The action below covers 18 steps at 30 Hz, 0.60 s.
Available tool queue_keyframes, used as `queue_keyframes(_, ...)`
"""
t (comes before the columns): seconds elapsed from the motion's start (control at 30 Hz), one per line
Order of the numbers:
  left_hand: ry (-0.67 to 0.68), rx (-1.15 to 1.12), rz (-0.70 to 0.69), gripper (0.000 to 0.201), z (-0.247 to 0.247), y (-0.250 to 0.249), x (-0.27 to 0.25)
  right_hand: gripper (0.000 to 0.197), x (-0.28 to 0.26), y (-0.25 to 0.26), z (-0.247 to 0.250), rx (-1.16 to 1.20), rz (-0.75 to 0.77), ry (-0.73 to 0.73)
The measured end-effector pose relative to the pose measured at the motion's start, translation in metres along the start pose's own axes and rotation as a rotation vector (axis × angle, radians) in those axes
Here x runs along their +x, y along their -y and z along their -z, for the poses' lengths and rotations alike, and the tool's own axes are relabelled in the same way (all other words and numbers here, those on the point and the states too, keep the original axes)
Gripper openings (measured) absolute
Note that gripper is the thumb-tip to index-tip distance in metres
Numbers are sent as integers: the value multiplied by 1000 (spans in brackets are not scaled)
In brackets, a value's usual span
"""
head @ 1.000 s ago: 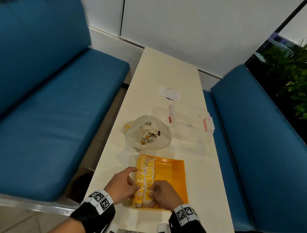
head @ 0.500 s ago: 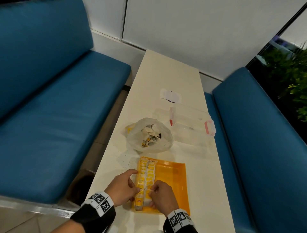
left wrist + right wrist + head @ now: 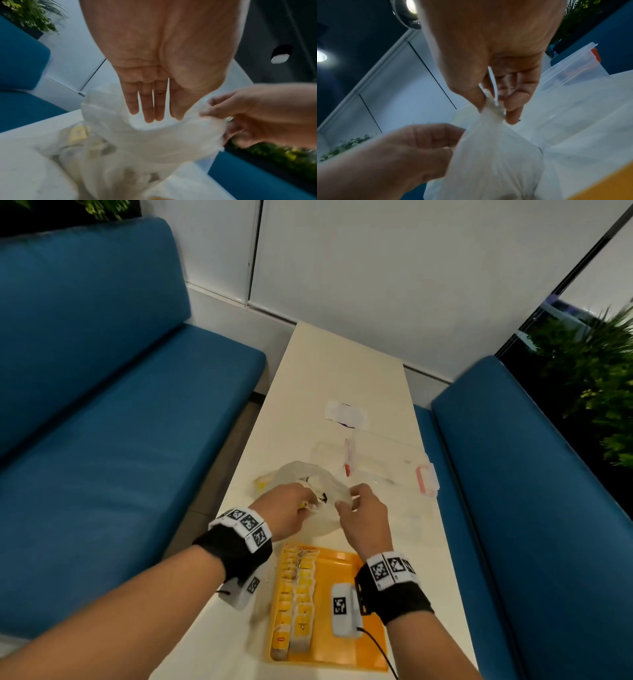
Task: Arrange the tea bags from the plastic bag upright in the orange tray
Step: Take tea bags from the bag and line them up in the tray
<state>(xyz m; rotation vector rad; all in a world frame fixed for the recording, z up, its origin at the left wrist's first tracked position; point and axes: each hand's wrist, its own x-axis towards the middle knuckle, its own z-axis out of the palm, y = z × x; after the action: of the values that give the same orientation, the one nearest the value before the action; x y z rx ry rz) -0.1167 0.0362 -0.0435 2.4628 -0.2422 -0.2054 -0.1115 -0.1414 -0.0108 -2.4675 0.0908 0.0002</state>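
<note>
A thin, translucent white plastic bag (image 3: 310, 484) sat on the long cream table (image 3: 342, 378), just beyond the shallow orange plastic tray (image 3: 346, 655), with both of a person's hands at its mouth. The right hand (image 3: 364, 517) pinched the bag's gathered rim between thumb and curled fingers, the film bunched into a twist in the right wrist view (image 3: 491, 108). The left hand (image 3: 282, 510) was at the opposite side of the opening; the left wrist view showed its fingers (image 3: 149, 105) held straight and close together, pointing into the bag's mouth, with nothing gripped in them. Small paper tea bags with yellow tags (image 3: 78, 133) lay loose inside the bag, seen blurred through the film. In the tray, two rows of yellow-tagged tea bags (image 3: 296, 601) stood upright along its left side, the right part of the tray bare. A clear plastic storage box with pink-red latches (image 3: 387, 470) sat just behind and to the right of the bag, and a white slip of paper (image 3: 346, 414) lay farther up the table. Blue upholstered benches (image 3: 113, 440) flanked the table on both sides, and green foliage (image 3: 589, 361) showed at far right.
</note>
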Motion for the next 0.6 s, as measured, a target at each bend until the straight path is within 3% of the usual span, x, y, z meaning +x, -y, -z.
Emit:
queue_keyframes(0.07,49,89,102,46,2,14,15,6,7,0,-6,12,4,-23)
queue_keyframes(0.13,39,183,162,50,4,23,22,4,9,0,-6,58,20,-53)
queue_keyframes(0.23,92,291,82,52,-2,14,33,5,6,1,-8,13,84,-28)
queue_keyframes(0.4,313,474,-121,43,-11,1,65,7,9,1,-11,0,129,6)
queue_keyframes(0.5,422,520,-135,43,-17,11,79,9,9,2,-10,-16,152,29)
queue_keyframes(0.6,398,529,-118,42,-24,18,90,10,9,1,-10,-20,162,33)
